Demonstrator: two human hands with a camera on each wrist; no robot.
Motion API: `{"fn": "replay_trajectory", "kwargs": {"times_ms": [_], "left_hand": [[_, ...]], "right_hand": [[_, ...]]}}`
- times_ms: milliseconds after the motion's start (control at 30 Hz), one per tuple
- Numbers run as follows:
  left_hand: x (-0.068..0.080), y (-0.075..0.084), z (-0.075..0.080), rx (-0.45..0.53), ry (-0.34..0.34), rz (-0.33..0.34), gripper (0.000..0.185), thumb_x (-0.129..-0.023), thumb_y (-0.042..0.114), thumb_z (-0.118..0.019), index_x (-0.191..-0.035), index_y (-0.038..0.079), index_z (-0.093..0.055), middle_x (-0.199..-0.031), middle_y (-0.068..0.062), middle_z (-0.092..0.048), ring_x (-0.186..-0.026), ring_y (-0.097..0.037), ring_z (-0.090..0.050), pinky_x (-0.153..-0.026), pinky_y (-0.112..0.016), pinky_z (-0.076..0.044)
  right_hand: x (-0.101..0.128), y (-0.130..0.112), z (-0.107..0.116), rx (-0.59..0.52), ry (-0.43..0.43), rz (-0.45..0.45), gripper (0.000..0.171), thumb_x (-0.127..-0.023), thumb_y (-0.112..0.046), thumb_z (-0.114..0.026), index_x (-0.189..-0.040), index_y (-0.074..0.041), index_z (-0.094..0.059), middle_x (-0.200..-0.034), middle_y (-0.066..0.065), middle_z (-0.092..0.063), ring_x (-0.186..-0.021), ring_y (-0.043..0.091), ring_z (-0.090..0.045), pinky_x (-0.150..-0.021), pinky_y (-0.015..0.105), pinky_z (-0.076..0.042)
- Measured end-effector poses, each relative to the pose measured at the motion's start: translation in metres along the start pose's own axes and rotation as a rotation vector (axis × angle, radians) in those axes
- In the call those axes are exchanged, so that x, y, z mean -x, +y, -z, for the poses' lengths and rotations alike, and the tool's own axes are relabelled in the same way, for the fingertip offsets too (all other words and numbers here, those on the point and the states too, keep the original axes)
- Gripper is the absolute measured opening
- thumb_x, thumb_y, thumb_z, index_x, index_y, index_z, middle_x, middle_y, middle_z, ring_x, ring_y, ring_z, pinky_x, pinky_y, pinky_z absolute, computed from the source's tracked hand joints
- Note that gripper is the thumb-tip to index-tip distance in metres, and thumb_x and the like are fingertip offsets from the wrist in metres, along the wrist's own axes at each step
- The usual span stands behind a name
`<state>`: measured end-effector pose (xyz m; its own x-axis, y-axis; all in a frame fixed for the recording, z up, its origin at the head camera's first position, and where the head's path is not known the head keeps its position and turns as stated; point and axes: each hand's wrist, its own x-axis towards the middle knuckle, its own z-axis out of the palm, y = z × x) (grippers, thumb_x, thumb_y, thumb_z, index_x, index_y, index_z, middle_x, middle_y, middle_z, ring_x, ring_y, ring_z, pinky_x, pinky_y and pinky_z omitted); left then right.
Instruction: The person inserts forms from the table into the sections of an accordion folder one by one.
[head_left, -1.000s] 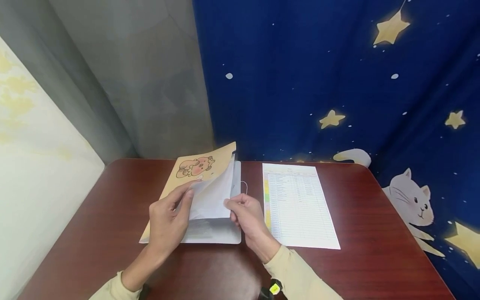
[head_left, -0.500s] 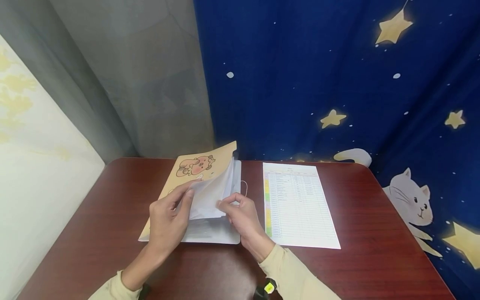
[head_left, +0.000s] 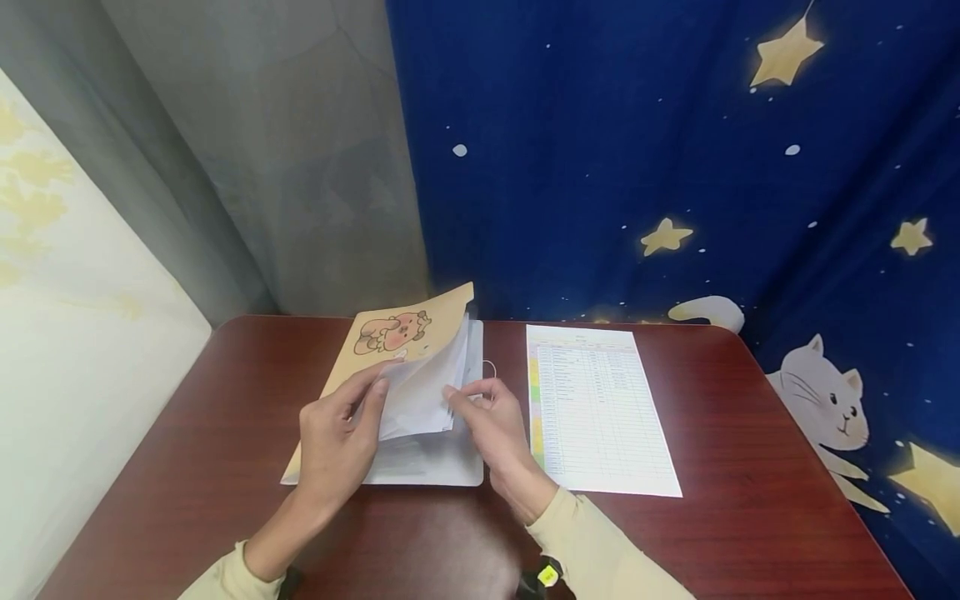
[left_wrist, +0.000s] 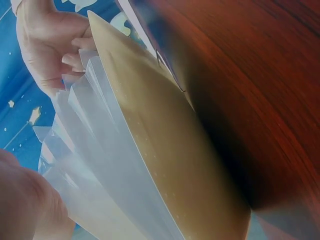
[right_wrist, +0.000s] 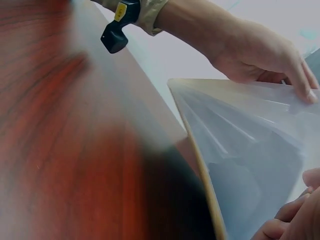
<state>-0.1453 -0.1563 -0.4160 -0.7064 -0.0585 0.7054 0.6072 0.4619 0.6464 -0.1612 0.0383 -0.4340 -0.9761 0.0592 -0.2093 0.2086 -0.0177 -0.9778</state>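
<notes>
An expanding file folder with a tan cover and a cartoon animal lies partly raised on the table. Its clear pleated pockets fan out between the covers, and the grey lower cover stays flat. My left hand pinches the raised cover and top pockets at the near edge, thumb and fingers on either side. At the pockets' free right edge, my right hand pinches the layers between thumb and fingers. How many layers it holds is hidden. A thin white cord loop sticks out beside the right hand.
A printed table sheet with a coloured left column lies flat to the folder's right. The dark red wooden table reaches back to a grey curtain and a blue star curtain. A white wall stands at left.
My right fingertips have shifted a little left and up along the pocket edge, and more layers show apart there. The left hand and cover have stayed nearly still.
</notes>
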Motion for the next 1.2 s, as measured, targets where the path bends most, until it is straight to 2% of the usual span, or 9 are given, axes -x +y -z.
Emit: {"fn": "replay_trajectory", "kwargs": {"times_ms": [100, 400, 600, 767, 1000, 1200], "left_hand": [[0.001, -0.002, -0.001, -0.001, 0.006, -0.005, 0.027, -0.099, 0.002, -0.071, -0.121, 0.014, -0.080, -0.111, -0.007, -0.082, -0.103, 0.005, -0.072, -0.090, -0.007, -0.051], [0.002, -0.002, -0.001, 0.010, 0.001, 0.013, 0.028, -0.099, 0.002, -0.071, -0.121, 0.015, -0.080, -0.111, -0.006, -0.082, -0.102, 0.001, -0.074, -0.090, -0.008, -0.052], [0.002, 0.000, -0.002, 0.006, -0.020, 0.051, 0.028, -0.099, 0.004, -0.072, -0.122, 0.016, -0.080, -0.116, -0.004, -0.082, -0.108, 0.002, -0.072, -0.092, -0.008, -0.052], [0.002, 0.002, -0.001, -0.009, -0.018, 0.048, 0.027, -0.099, 0.003, -0.072, -0.122, 0.015, -0.080, -0.116, -0.004, -0.081, -0.109, 0.003, -0.071, -0.094, -0.008, -0.051], [0.002, 0.000, -0.001, -0.002, -0.017, 0.027, 0.026, -0.098, 0.003, -0.072, -0.122, 0.013, -0.080, -0.115, -0.005, -0.082, -0.108, 0.005, -0.071, -0.093, -0.008, -0.051], [0.001, -0.002, -0.003, 0.010, -0.013, -0.003, 0.027, -0.098, 0.003, -0.072, -0.122, 0.014, -0.080, -0.112, -0.005, -0.082, -0.104, 0.002, -0.073, -0.090, -0.008, -0.052]], "right_hand": [[0.001, -0.007, 0.007, -0.044, 0.015, 0.013, 0.042, -0.091, -0.033, -0.083, -0.115, -0.009, -0.058, -0.068, -0.007, -0.053, -0.056, 0.011, -0.041, -0.050, 0.024, -0.031], [0.012, -0.023, 0.021, -0.053, 0.015, 0.047, 0.049, -0.089, -0.025, -0.083, -0.126, -0.005, -0.056, -0.100, 0.003, -0.064, -0.065, 0.014, -0.058, -0.053, 0.025, -0.039], [0.015, -0.024, 0.026, -0.059, 0.049, 0.067, 0.053, -0.089, -0.026, -0.083, -0.131, -0.010, -0.054, -0.118, 0.009, -0.062, -0.074, 0.016, -0.063, -0.053, 0.028, -0.044], [0.013, -0.020, 0.036, -0.047, 0.046, 0.021, 0.061, -0.089, -0.028, -0.084, -0.136, -0.010, -0.050, -0.131, 0.013, -0.057, -0.075, 0.015, -0.060, -0.054, 0.028, -0.042], [0.008, -0.013, 0.064, -0.028, 0.053, -0.060, 0.061, -0.090, -0.031, -0.083, -0.136, -0.007, -0.050, -0.134, 0.012, -0.055, -0.068, 0.011, -0.055, -0.051, 0.023, -0.038], [0.004, -0.015, 0.093, 0.008, 0.083, -0.092, 0.060, -0.095, -0.051, -0.075, -0.134, -0.010, -0.056, -0.134, 0.009, -0.056, -0.072, 0.012, -0.062, -0.050, 0.021, -0.041]]}}
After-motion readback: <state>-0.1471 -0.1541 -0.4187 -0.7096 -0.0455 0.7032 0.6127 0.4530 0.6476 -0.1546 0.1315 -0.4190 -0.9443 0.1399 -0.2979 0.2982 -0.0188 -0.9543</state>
